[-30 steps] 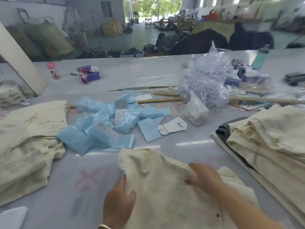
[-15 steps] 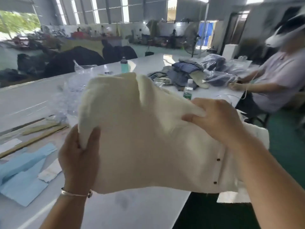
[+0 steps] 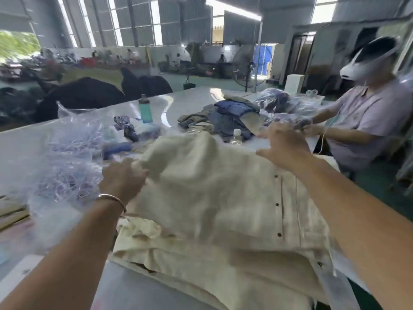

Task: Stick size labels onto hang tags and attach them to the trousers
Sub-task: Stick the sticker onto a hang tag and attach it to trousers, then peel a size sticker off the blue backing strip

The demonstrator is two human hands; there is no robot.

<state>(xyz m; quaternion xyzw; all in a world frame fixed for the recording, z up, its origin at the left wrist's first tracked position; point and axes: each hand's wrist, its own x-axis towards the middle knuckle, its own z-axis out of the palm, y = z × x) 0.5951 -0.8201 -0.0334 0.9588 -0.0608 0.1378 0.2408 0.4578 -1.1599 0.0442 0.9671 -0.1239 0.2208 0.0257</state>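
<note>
Both hands differ: left hand (image 3: 121, 183) grips the lowered trousers (image 3: 214, 198), right hand (image 3: 283, 146) has spread open.

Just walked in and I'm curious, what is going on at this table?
A person is laying cream trousers onto a stack of the same at the table's edge. The left hand grips the cloth; the right hand hovers open over it. No hang tag shows. Across the table, another person handles plastic bags.

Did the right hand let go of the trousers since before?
Yes. The right hand now hovers open above the trousers, which lie lowered on the cream pile; before, it pinched them in the air.
</note>
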